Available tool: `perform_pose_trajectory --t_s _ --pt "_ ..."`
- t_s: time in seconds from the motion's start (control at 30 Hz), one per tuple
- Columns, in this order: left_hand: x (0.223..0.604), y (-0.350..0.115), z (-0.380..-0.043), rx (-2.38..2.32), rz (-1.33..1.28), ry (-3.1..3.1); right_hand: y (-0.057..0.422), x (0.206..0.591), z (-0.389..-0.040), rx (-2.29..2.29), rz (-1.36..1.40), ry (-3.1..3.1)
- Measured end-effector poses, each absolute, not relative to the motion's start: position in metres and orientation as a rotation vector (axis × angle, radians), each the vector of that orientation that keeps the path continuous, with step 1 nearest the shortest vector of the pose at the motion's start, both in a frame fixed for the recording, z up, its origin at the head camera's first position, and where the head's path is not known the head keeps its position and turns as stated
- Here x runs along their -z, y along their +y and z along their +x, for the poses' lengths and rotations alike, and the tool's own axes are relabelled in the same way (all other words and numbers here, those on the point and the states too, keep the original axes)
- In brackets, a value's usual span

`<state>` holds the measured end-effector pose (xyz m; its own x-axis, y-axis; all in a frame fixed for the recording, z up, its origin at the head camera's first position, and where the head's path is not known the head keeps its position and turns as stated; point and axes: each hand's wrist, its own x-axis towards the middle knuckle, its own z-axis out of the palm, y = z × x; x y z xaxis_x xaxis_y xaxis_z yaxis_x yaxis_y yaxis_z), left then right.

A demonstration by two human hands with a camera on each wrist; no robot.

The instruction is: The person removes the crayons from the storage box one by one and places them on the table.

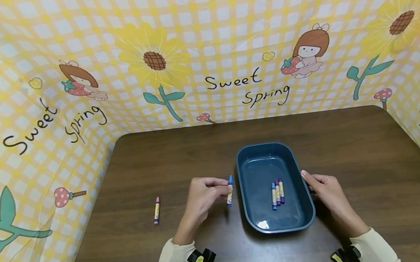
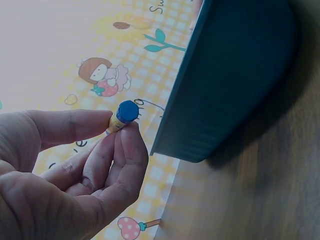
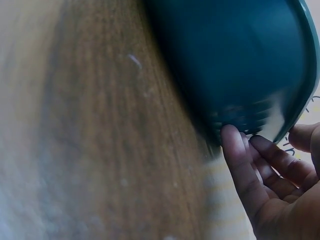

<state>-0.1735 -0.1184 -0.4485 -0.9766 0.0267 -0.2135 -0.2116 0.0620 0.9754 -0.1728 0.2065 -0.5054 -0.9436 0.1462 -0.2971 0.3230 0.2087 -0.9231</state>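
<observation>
Between thumb and fingertips my left hand (image 1: 204, 195) pinches a blue crayon (image 1: 229, 191) with a printed wrapper, held nearly upright just left of the tray. Its flat blue end (image 2: 128, 111) faces the camera in the left wrist view. A deep dark-blue rectangular tray (image 1: 281, 225) stands on the table, and my right hand (image 1: 328, 192) holds its right side, thumb at the rim and fingers (image 3: 235, 142) against the outer wall. Inside the tray, a blue crayon (image 1: 273, 196) and two purplish crayons (image 1: 279, 191) lie side by side.
Another crayon (image 1: 157, 211), with a pinkish tip and a yellow wrapper, lies on the brown wooden table (image 1: 181, 153) left of my left hand. A yellow checked cloth (image 1: 190, 52) with printed flowers and figures hangs around the back and sides of the table.
</observation>
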Motion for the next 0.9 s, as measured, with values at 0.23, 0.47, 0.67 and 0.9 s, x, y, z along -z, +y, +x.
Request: perform_pose_trajectory --t_s 0.23,0.47,0.67,0.9 --pt "0.4487 -0.1236 -0.1739 -2.022 -0.190 2.174 0.2068 0.5031 -0.1732 1.848 0.455 2.317" --pt "0.4495 -0.1253 -0.1743 -2.022 -0.197 2.172 0.2062 0.5025 -0.1735 1.838 0.449 2.327" --pt "0.4495 -0.1264 -0.1748 -2.021 -0.214 2.172 0.2054 0.5031 -0.1728 1.862 0.451 2.309" --pt "0.4503 -0.1281 -0.1749 -2.025 -0.228 2.166 0.2054 0.5038 -0.1721 1.872 0.458 2.297"
